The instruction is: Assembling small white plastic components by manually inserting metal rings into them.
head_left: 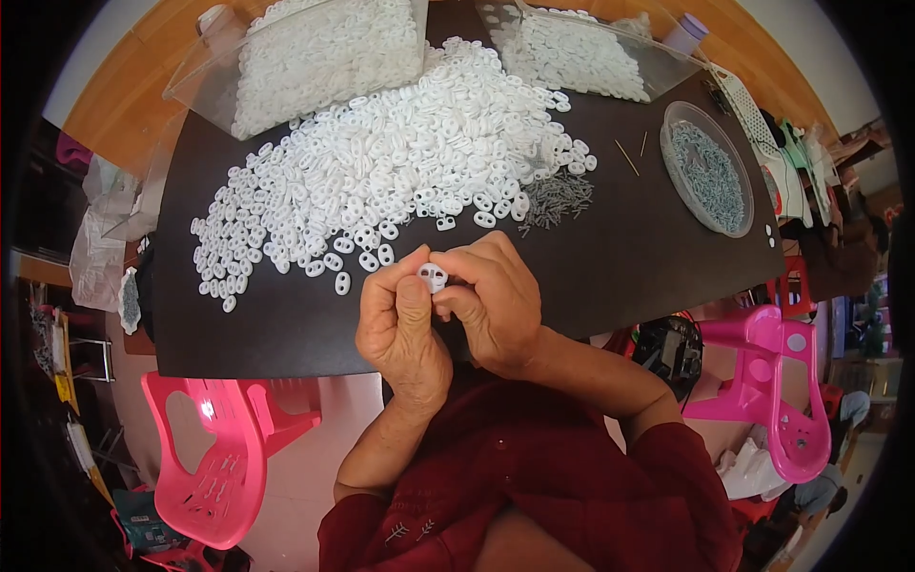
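Observation:
Close to the table's front edge, both hands meet around a small white two-holed plastic piece (433, 277). The thumb and fingers of my left hand (405, 329) pinch it from one side, and my right hand (496, 300) grips it from the other. Just beyond them spreads a large heap of similar white oval pieces (400, 153), with loose ones scattered toward my hands. A small pile of thin grey pins or screws (558, 200) lies at the heap's right edge. Whether a pin is between my fingers is hidden.
Two clear bins, left (324, 67) and right (572, 57), hold more white pieces at the back of the dark table (257, 334). A round tub (670, 181) of grey pins stands at the right, near two thin sticks (627, 158). Pink chairs (214, 467) flank me.

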The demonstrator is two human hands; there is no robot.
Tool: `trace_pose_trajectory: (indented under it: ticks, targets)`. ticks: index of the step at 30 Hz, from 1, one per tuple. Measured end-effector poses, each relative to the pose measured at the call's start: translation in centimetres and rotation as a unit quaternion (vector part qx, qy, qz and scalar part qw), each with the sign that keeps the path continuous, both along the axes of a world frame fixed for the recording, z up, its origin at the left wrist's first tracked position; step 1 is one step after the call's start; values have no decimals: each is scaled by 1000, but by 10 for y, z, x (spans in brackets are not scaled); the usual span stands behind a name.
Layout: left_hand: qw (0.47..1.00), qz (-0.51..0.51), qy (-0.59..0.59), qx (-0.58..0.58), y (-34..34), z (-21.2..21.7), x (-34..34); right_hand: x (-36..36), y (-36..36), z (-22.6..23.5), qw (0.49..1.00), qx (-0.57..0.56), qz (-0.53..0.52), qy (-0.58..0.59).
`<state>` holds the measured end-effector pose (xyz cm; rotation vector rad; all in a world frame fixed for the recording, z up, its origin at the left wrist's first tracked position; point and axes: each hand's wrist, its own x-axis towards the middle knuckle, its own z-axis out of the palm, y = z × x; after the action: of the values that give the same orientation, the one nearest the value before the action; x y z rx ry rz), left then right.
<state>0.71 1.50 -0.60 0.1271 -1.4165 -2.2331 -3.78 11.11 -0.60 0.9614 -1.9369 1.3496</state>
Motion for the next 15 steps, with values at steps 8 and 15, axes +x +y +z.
trace_pose_trajectory:
  ticks: [8,15]
  targets:
    - [998,52,9,-18,6,-5,-10,-7,-4,-5,1000,-13,-3,10]
    - [991,90,-28,-95,13,3,-11,-8,2,-1,999,15,-34,9]
